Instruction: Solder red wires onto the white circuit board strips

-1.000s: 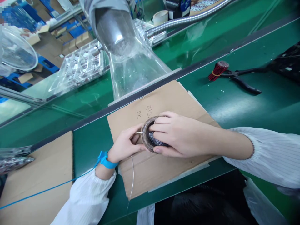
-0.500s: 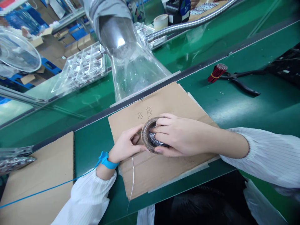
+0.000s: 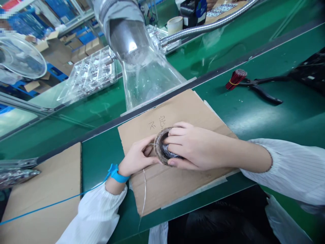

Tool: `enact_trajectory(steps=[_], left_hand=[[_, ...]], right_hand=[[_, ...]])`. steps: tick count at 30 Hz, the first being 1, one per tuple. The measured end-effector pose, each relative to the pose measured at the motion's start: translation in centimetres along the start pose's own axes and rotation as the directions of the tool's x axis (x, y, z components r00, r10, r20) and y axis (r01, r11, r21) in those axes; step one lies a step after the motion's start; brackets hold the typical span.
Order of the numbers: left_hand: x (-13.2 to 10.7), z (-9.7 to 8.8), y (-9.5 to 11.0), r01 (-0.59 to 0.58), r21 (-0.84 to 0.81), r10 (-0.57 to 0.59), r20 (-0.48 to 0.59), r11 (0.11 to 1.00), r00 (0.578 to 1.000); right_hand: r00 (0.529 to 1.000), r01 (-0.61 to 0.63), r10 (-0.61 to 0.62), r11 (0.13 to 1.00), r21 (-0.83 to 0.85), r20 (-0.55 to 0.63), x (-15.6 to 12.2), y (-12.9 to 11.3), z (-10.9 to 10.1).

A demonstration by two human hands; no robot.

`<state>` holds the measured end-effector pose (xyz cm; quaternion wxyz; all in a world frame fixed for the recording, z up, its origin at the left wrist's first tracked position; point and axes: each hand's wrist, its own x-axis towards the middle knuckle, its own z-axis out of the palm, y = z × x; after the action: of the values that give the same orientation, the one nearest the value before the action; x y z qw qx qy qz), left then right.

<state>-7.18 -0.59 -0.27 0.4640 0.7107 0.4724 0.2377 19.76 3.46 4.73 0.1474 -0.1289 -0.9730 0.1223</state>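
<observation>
A brown ring-shaped coil [image 3: 158,149] with shiny dark windings stands on a cardboard sheet [image 3: 172,183] that bears handwritten marks. My right hand [image 3: 193,147] wraps over the coil, its fingers curled round the rim and into the hole. My left hand [image 3: 135,156] presses against the coil's left side, fingers pinched near a thin silver wire [image 3: 144,193] that trails down over the cardboard toward me. A blue wrist strap [image 3: 115,173] with a blue cord sits on my left wrist.
A clear funnel hood [image 3: 149,78] under a metal duct stands just behind the cardboard. Black pliers [image 3: 261,86] and a red wire bundle [image 3: 235,78] lie at the right on the green bench. A second cardboard sheet [image 3: 38,200] lies at left, with clear plastic trays [image 3: 88,74] behind.
Both hands stay on the coil with almost no movement; the view has only shifted slightly.
</observation>
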Motion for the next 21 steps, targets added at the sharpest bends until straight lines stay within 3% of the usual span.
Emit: enact_trajectory(steps=[10, 21], left_hand=[[0.09, 0.00, 0.44, 0.052, -0.025, -0.051, 0.018, 0.998, 0.999], [-0.01, -0.05, 0.11, -0.003, 0.057, 0.003, 0.000, 0.998, 1.000]], right_hand=[[0.999, -0.023, 0.023, 1.000, 0.002, -0.035, -0.04, 0.01, 0.43], [0.999, -0.009, 0.010, 1.000, 0.006, -0.037, -0.02, 0.05, 0.49]])
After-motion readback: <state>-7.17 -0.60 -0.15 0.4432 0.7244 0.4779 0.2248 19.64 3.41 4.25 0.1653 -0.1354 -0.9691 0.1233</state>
